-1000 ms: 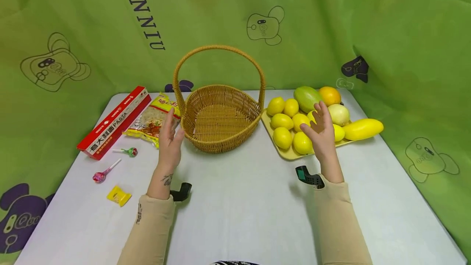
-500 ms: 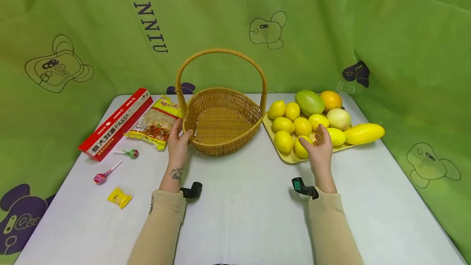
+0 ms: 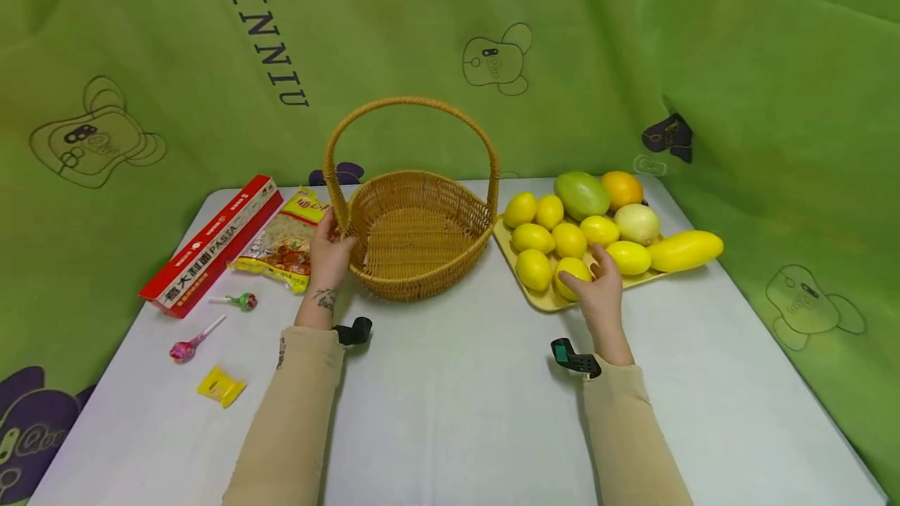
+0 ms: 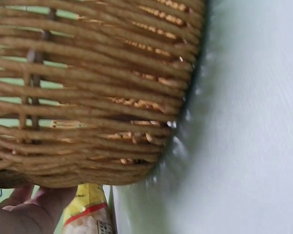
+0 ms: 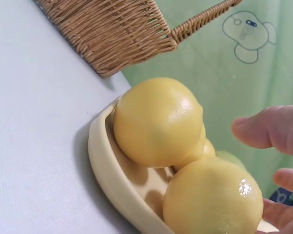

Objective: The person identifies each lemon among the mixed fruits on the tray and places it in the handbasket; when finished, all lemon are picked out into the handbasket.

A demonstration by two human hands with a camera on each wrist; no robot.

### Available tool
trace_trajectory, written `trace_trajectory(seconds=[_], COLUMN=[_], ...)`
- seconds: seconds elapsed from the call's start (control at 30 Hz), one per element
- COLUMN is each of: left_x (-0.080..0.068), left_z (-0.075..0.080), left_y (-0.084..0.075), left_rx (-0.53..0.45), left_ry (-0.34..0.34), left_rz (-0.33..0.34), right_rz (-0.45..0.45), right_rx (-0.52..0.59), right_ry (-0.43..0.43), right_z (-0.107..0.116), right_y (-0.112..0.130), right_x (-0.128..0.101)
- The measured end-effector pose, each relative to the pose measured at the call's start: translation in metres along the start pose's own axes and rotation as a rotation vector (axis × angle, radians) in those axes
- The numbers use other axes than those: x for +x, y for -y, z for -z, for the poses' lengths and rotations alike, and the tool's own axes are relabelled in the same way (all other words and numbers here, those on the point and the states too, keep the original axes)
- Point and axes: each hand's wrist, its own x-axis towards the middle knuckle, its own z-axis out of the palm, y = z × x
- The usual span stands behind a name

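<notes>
My left hand (image 3: 329, 258) is at the left rim of the wicker basket (image 3: 415, 287), beside the foot of its hoop handle, with thumb and fingers gripping the edge. In the left wrist view the woven wall (image 4: 88, 97) fills much of the picture, and part of the hand (image 4: 34, 209) shows under the rim. My right hand (image 3: 601, 299) hovers by the nearest lemon (image 3: 571, 276) on the yellow tray (image 3: 548, 302), thumb and fingers spread around it. The right wrist view shows a gap between the thumb (image 5: 263, 129) and that lemon (image 5: 212, 200).
Several more lemons, a green mango (image 3: 581, 195), an orange fruit (image 3: 622, 190), a pale round fruit (image 3: 637, 223) and a long yellow fruit (image 3: 687, 250) crowd the tray. On the left lie a pasta box (image 3: 211, 248), a noodle bag (image 3: 281, 244), two lollipops (image 3: 184, 351) and a yellow packet (image 3: 222, 386).
My left hand has moved forward from in front of the noodle bag onto the basket's rim. My right hand has come down toward the nearest lemon.
</notes>
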Motion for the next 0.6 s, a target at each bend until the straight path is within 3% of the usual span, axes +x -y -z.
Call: trace_trajectory(seconds=[0.33,0.6], left_x=[-0.011,-0.018], left_z=[0.008,0.010], left_y=[0.006,0.011], left_rx=[-0.073,-0.131], left_ry=[-0.006,0.020], left_rz=[0.015,-0.027], right_rz=[-0.020,-0.016], right_rx=[-0.077,-0.134], right_ry=[0.018,0.029], right_z=[-0.005,-0.004], right_y=[-0.004,-0.008], right_x=[0.002,0.003])
